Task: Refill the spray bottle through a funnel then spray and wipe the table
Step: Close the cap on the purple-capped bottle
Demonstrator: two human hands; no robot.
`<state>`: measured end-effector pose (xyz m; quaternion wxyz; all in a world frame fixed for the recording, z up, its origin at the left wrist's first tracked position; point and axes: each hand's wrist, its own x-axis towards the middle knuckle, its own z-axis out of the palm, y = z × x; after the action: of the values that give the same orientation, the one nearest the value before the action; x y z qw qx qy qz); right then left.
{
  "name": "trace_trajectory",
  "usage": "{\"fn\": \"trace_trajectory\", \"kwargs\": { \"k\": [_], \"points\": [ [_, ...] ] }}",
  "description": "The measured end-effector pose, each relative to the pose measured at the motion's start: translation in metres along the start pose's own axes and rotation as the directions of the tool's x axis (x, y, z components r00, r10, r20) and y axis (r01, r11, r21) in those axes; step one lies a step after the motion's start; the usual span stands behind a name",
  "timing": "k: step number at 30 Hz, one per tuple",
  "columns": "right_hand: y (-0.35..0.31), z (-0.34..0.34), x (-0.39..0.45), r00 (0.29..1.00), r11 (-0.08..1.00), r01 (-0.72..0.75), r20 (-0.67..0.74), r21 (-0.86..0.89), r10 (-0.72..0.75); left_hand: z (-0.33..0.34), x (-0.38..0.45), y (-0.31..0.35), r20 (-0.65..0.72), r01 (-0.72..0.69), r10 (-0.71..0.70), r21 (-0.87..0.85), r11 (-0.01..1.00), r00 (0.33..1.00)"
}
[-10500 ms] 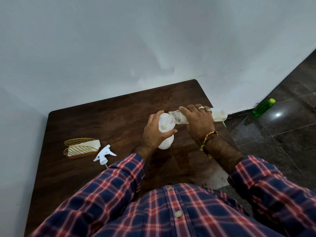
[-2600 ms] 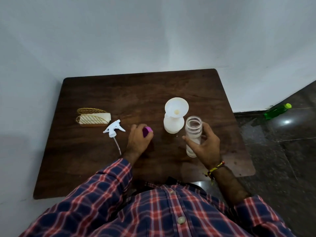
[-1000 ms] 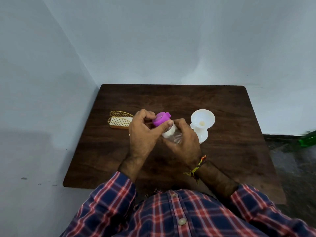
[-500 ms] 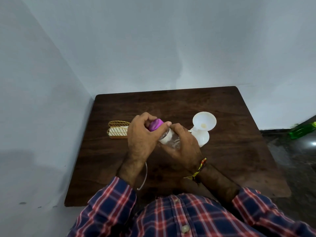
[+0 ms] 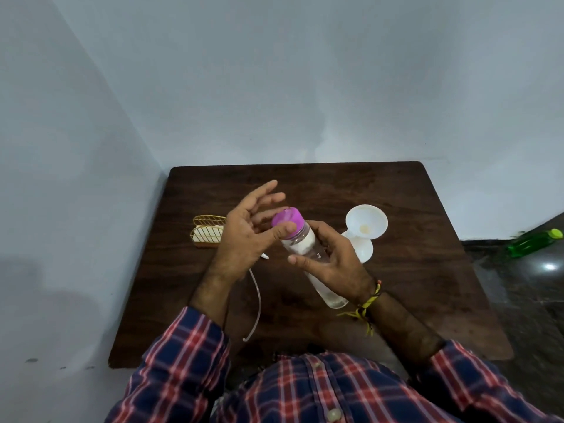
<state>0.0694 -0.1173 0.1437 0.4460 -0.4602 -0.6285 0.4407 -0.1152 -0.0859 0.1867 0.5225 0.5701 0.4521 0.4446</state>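
Observation:
My right hand point(image 5: 334, 261) grips a clear plastic bottle point(image 5: 300, 247), tilted with its purple cap point(image 5: 287, 219) up and to the left. My left hand point(image 5: 245, 236) has its fingers spread, and its thumb rests against the cap's side. Behind the right hand stands the white spray bottle point(image 5: 363, 250) with a white funnel point(image 5: 366, 221) in its neck. The spray head is hidden behind my left hand; only its thin dip tube point(image 5: 258, 303) trails over the wooden table point(image 5: 412, 270).
A gold wire holder with a pale cloth or sponge point(image 5: 209, 235) sits left of my hands. A green bottle point(image 5: 534, 242) lies on the dark floor to the right. Walls close in on the table's far and left sides.
My left hand has come off the purple cap and spread its fingers, only the thumb still on it. The cap now sits on the clear bottle. The view has shifted slightly.

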Motion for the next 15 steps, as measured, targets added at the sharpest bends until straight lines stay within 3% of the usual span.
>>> {"fn": "trace_trajectory", "kwargs": {
  "k": [4, 7, 9, 15],
  "points": [
    [-0.003, -0.003, 0.004, 0.999, 1.0, 0.011, -0.048, -0.008, -0.012, -0.016, 0.002, -0.013, -0.284, 0.038, -0.017, 0.068, 0.997, 0.959],
    [-0.004, 0.002, 0.009, 0.998, 0.995, 0.055, -0.028, -0.08, -0.057, 0.004, -0.001, -0.001, -0.208, 0.035, -0.034, -0.001, 0.999, 0.977],
    [-0.005, 0.003, 0.012, 0.998, 0.997, 0.06, -0.013, -0.054, -0.06, 0.015, -0.001, 0.003, -0.191, 0.022, -0.018, 0.02, 1.0, 0.981],
    [-0.002, 0.002, 0.021, 0.997, 1.0, 0.028, 0.069, 0.004, -0.028, 0.001, 0.001, -0.002, -0.172, 0.028, -0.056, -0.158, 0.987, 0.984]
  ]
}}
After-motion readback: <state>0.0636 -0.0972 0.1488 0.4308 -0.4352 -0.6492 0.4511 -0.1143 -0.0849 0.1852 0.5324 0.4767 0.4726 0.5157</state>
